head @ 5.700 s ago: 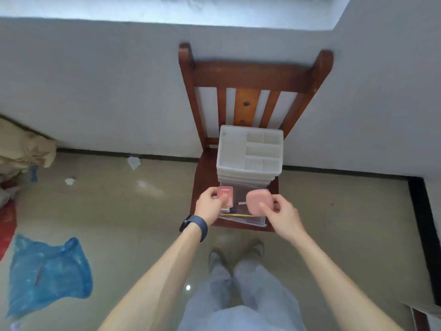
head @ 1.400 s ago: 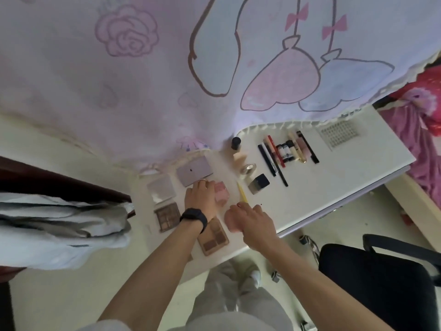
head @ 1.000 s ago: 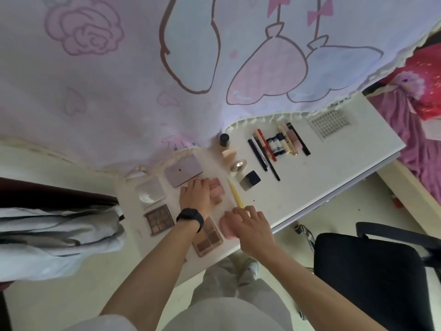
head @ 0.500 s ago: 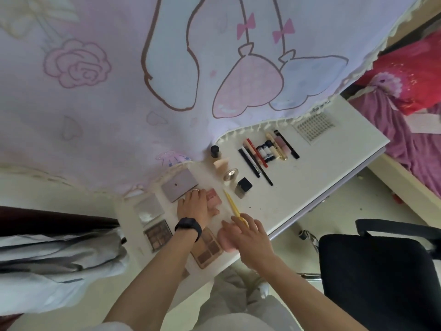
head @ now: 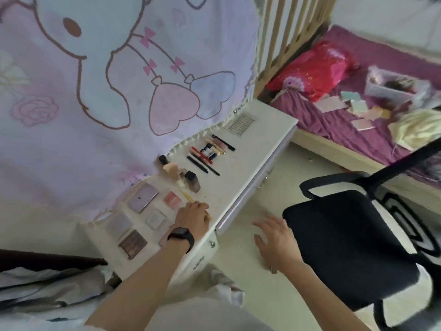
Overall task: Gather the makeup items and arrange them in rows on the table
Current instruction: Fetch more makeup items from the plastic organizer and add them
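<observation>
L hand (head: 193, 219) over yellow pencil (head: 187, 196) at table (head: 241, 175) front edge, grip unclear; R hand (head: 274, 237) slack, empty. Prob. light, rolls: pinch mid-shaft.

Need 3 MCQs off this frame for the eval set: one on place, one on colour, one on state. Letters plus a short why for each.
1. Where is the right hand?
A: on the bed
B: off the table, over the floor beside the black chair
C: inside a drawer

2. What colour is the small compact next to the yellow stick?
A: pink
B: green
C: black

3. How are the right hand's fingers?
A: curled round a brush
B: pinching a palette
C: spread, holding nothing

Answers:
1 B: the hand is past the table edge, close to the chair seat.
2 A: its top shows pink against the white table.
3 C: the fingers are splayed apart with nothing between them.
</observation>
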A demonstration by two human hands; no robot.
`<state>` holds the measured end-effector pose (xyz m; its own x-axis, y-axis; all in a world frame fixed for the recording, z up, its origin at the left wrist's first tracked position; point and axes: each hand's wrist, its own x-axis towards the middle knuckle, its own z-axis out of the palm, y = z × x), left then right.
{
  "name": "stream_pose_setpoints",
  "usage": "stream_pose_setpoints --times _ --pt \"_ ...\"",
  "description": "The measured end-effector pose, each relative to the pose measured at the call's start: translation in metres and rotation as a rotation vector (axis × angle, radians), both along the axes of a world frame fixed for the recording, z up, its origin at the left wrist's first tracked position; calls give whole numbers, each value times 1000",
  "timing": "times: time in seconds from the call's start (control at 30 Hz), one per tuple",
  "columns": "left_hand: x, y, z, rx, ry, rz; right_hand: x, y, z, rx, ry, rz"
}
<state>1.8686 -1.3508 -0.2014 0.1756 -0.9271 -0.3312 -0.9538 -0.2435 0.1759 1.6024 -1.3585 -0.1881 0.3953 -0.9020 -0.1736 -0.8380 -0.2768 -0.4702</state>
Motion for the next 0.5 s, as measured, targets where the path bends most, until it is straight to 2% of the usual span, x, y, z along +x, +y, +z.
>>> stream_pose_setpoints --times 0.2,0.3,0.5 --pt "-194 -5 37 -138 124 -396 -165 82 31 -152 -96 -448" --pt "-311 17 58 -206 281 -575 -255 141 46 -229 -89 -665" --pt "-536 75 123 -284 405 -1042 -416 274 107 -412 -47 -1137"
